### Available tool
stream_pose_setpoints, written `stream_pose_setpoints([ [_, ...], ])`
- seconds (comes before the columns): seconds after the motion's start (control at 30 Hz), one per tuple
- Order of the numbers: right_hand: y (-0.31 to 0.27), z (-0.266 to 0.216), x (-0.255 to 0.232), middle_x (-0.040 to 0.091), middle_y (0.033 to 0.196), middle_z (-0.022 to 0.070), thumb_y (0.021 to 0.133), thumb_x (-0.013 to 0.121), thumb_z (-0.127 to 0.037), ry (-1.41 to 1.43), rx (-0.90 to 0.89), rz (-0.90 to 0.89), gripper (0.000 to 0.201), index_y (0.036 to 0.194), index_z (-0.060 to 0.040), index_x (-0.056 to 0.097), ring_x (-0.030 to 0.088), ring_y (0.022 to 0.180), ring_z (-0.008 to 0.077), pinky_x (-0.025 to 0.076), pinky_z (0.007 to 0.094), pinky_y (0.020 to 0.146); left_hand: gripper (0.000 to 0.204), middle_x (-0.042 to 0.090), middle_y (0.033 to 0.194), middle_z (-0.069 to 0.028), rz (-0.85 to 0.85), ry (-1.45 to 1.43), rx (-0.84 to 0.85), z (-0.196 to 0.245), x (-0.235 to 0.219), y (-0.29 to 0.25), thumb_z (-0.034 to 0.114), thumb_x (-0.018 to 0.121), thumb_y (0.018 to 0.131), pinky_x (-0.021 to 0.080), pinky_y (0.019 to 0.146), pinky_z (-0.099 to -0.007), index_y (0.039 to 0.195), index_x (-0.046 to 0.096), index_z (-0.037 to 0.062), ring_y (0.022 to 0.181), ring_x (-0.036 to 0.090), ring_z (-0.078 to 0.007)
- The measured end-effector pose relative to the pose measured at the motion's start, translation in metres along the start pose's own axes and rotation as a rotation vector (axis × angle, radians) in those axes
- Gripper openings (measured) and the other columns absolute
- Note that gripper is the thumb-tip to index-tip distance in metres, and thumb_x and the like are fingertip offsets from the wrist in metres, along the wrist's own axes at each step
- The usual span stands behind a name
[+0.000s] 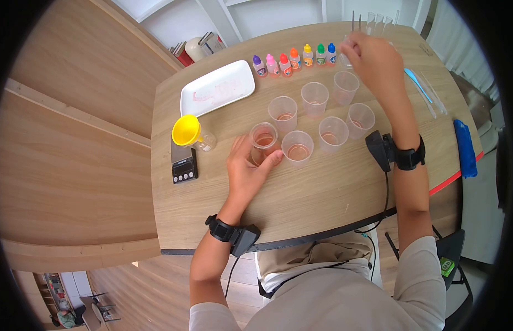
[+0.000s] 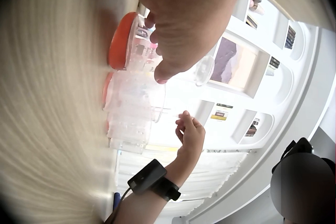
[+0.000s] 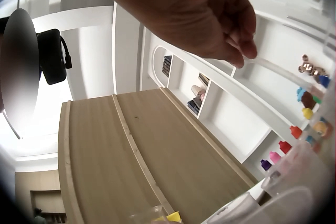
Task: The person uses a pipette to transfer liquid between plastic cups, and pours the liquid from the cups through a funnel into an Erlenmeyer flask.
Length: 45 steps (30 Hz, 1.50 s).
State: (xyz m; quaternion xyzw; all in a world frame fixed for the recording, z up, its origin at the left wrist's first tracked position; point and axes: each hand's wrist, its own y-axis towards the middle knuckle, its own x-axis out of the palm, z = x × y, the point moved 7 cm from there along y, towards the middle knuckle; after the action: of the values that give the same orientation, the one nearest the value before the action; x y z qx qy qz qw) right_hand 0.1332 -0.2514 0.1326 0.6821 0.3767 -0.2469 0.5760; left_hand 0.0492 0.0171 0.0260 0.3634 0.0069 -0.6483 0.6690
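Note:
My left hand [image 1: 246, 168] curves round a clear plastic cup [image 1: 263, 132] with reddish liquid in it, thumb at its right side. In the left wrist view its fingers hang over the cup [image 2: 124, 43]. My right hand [image 1: 378, 60] is raised near the back right of the table, beyond the cups. Between thumb and fingertips it pinches a thin translucent stick [image 3: 281, 71], which slants down toward the bottles in the right wrist view. Several more clear cups, including a front cup [image 1: 298, 149] and a back cup [image 1: 346, 87], stand beside the held one, some with pale reddish liquid.
Small dye bottles [image 1: 294, 59] with coloured caps line the back. A stained white tray [image 1: 218, 91] lies at back left. Left are a yellow funnel [image 1: 186, 130] and a black scale [image 1: 184, 171]. A blue stick [image 1: 417, 84], test tubes [image 1: 379, 25] and a blue cloth [image 1: 465, 148] are right.

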Motion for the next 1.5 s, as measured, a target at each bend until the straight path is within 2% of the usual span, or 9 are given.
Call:
stream_pose_setpoints([
  [0.2, -0.011, -0.026, 0.011, 0.067, 0.077, 0.0118, 0.087, 0.062, -0.032, 0.035, -0.081, -0.046, 0.023, 0.086, -0.0105, 0.069, 0.065, 0.075, 0.0323, 0.049, 0.0448, 0.062, 0.043, 0.068, 0.101, -0.0103, -0.011, 0.004, -0.001, 0.001, 0.0, 0.0, 0.012, 0.084, 0.069, 0.048, 0.085, -0.0363, 0.108, 0.066, 0.0057, 0.097, 0.062, -0.027],
  [0.27, -0.01, -0.023, 0.008, 0.062, 0.066, 0.0079, 0.087, 0.065, -0.03, 0.039, -0.099, 0.05, 0.022, 0.08, -0.0096, 0.062, 0.06, 0.065, 0.0296, 0.043, 0.0408, 0.055, 0.043, 0.068, 0.101, -0.0103, -0.007, 0.004, -0.005, 0.001, 0.0, 0.0, 0.012, 0.084, 0.069, 0.048, 0.085, -0.0363, 0.108, 0.066, 0.0058, 0.097, 0.062, -0.027],
  [0.4, -0.005, -0.014, 0.001, 0.061, 0.064, 0.0081, 0.087, 0.065, -0.03, -0.013, -0.101, 0.089, 0.022, 0.079, -0.0097, 0.062, 0.06, 0.064, 0.03, 0.043, 0.0407, 0.053, 0.043, 0.068, 0.101, -0.0104, -0.015, -0.005, -0.016, 0.001, 0.0, 0.0, 0.011, 0.083, 0.07, 0.048, 0.086, -0.0362, 0.109, 0.066, 0.0058, 0.098, 0.062, -0.027],
  [0.47, -0.002, -0.01, -0.001, 0.067, 0.075, 0.0136, 0.086, 0.062, -0.029, -0.047, -0.018, -0.024, 0.02, 0.085, -0.0108, 0.069, 0.064, 0.073, 0.0339, 0.049, 0.0449, 0.061, 0.043, 0.068, 0.102, -0.0104, -0.018, -0.007, -0.016, 0.0, 0.001, 0.0, 0.011, 0.083, 0.07, 0.048, 0.086, -0.0362, 0.109, 0.066, 0.0058, 0.098, 0.062, -0.027],
  [1.2, -0.003, -0.006, -0.017, 0.067, 0.075, 0.0139, 0.086, 0.062, -0.029, -0.115, 0.03, 0.05, 0.021, 0.085, -0.0092, 0.067, 0.065, 0.072, 0.0344, 0.049, 0.0446, 0.059, 0.043, 0.068, 0.1, -0.0098, -0.007, -0.005, -0.01, -0.001, 0.0, -0.001, 0.013, 0.084, 0.069, 0.048, 0.085, -0.0359, 0.108, 0.066, 0.0062, 0.096, 0.062, -0.0261],
  [1.3, -0.005, -0.014, -0.04, 0.067, 0.072, 0.0113, 0.085, 0.064, -0.03, -0.067, 0.03, 0.199, 0.021, 0.086, -0.0092, 0.068, 0.064, 0.063, 0.0287, 0.048, 0.0397, 0.055, 0.042, 0.068, 0.1, -0.0105, -0.013, 0.0, -0.002, 0.001, 0.0, 0.0, 0.013, 0.084, 0.069, 0.048, 0.084, -0.0361, 0.107, 0.066, 0.0052, 0.096, 0.062, -0.0272],
  [1.37, -0.009, -0.02, -0.055, 0.06, 0.065, -0.0008, 0.09, 0.065, -0.027, 0.407, 0.043, 0.203, 0.02, 0.09, -0.0077, 0.066, 0.054, 0.06, 0.0089, 0.04, 0.0258, 0.054, 0.042, 0.067, 0.1, -0.0109, -0.017, 0.004, 0.002, 0.001, 0.0, 0.0, 0.013, 0.084, 0.07, 0.048, 0.084, -0.0363, 0.107, 0.066, 0.0044, 0.096, 0.061, -0.028],
  [1.4, -0.011, -0.025, -0.062, 0.06, 0.065, -0.0008, 0.09, 0.065, -0.027, 0.407, 0.043, 0.203, 0.02, 0.09, -0.0077, 0.066, 0.054, 0.06, 0.0089, 0.04, 0.0258, 0.054, 0.042, 0.067, 0.1, -0.0114, -0.003, 0.009, -0.004, -0.001, -0.001, -0.001, 0.013, 0.084, 0.07, 0.048, 0.084, -0.0369, 0.107, 0.066, 0.0035, 0.097, 0.061, -0.029],
  [1.5, -0.022, -0.04, -0.075, 0.058, 0.069, -0.0031, 0.091, 0.066, -0.02, 0.78, 0.015, 0.167, 0.016, 0.088, -0.0043, 0.066, 0.048, 0.064, 0.0031, 0.036, 0.0192, 0.055, 0.043, 0.067, 0.104, -0.0121, 0.011, 0.036, 0.005, 0.0, -0.005, -0.001, 0.011, 0.083, 0.071, 0.047, 0.088, -0.0367, 0.108, 0.065, 0.0018, 0.101, 0.061, -0.0276],
])
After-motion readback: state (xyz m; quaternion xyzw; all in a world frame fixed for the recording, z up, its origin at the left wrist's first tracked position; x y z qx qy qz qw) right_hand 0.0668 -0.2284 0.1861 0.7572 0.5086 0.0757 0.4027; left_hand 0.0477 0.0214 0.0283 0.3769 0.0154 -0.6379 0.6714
